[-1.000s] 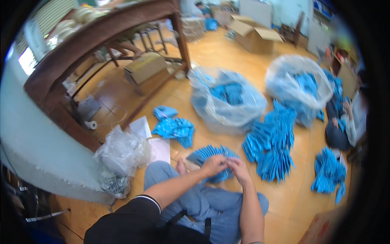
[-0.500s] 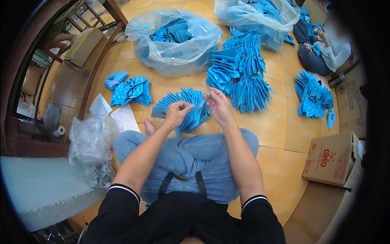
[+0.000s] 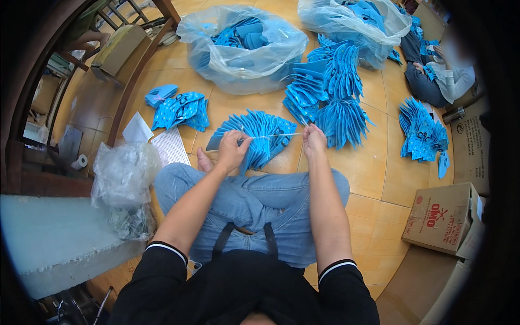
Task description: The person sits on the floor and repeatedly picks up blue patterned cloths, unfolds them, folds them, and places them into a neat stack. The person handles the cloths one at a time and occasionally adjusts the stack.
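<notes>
A fanned bundle of flat blue pieces [image 3: 261, 123] lies on the floor in front of my crossed legs. Across it runs a thin pale string [image 3: 286, 135], stretched tight between my two hands. My left hand [image 3: 233, 151] pinches the string at the bundle's near left side. Off the bundle's right edge, my right hand [image 3: 314, 142] is closed on the other end. Whether the string passes under the bundle is hidden.
Another fanned stack [image 3: 340, 120] sits to the right, a small pile [image 3: 181, 111] to the left. Beyond stand open plastic bags [image 3: 244, 67] of blue pieces. Cardboard boxes [image 3: 439, 216] line the right; crumpled plastic [image 3: 124, 173] lies left. Another person [image 3: 455, 81] sits far right.
My right hand has moved right and slightly nearer, its fingers closing, and the string is now drawn taut over the bundle. My left hand stays beside the bundle. The view has shifted slightly.
</notes>
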Tool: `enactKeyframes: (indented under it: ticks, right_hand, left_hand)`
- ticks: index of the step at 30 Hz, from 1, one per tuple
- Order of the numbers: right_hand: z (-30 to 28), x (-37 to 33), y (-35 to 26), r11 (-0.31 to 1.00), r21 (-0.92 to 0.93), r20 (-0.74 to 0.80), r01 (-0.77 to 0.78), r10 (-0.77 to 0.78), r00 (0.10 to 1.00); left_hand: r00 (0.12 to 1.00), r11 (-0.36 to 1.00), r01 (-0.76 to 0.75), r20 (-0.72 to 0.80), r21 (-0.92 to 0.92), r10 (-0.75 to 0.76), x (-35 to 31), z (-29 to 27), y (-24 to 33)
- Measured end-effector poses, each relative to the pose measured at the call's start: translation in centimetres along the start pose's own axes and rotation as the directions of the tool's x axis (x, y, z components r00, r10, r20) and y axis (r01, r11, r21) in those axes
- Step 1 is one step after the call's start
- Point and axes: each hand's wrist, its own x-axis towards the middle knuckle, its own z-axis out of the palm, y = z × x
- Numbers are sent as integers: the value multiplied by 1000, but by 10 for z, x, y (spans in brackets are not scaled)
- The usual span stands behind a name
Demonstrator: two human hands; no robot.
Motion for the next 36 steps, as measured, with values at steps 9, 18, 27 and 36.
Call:
enactKeyframes:
  ticks: [9,18,27,36]
  right_hand:
    - [6,-37,3,429,-768,269,477,-459,847]
    - [21,-86,15,-20,-434,878,901,-232,418]
    - [21,-88,20,21,-453,863,891,-241,444]
    - [17,-92,21,118,-518,813,847,-241,530]
  left_hand:
    - [999,997,-39,-2,-63,39,2,5,8]
    - [999,996,-38,-32,-79,36,3,6,11]
    - [998,991,52,-25,-123,-55,11,15,29]
    - [928,758,347,83,-552,-364,19,18,21]
